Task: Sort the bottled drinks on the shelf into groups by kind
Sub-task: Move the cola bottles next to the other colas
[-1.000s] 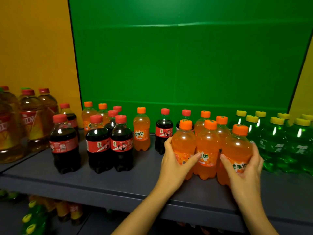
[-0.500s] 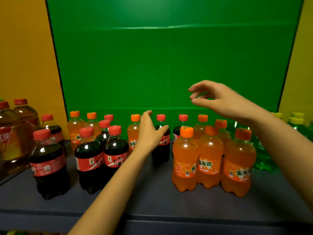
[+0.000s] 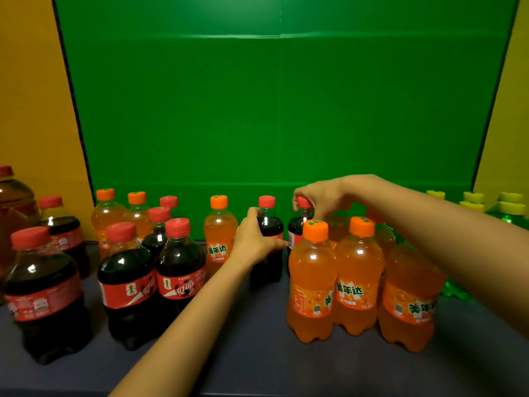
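On the grey shelf (image 3: 257, 362), one red-capped dark cola bottle (image 3: 272, 224) is gripped round its body by the left hand (image 3: 252, 245). A second cola bottle (image 3: 294, 233), behind the orange soda bottles (image 3: 357, 270), is pinched at the cap by the right hand (image 3: 323, 196). Both are strays, likely bound for the cola group (image 3: 177, 267).

Front right on the dark shelf (image 3: 257, 356): three orange soda bottles (image 3: 357, 276), orange caps and labels, upright, touching in a tight cluster, with more orange ones partly hidden behind. Just behind at left: two colas, dark liquid, red caps, upright. Left cola bottle (image 3: 269, 224) gripped round the body by the left hand (image 3: 254, 242); right cola bottle (image 3: 296, 233) pinched at the cap by the right hand (image 3: 320, 197). Lone orange bottle (image 3: 219, 233) just beside the left cola. Far left: cola group (image 3: 128, 282), upright, with back orange pair (image 3: 107, 216) behind. Far right: green bottles (image 3: 509, 216), yellow caps.
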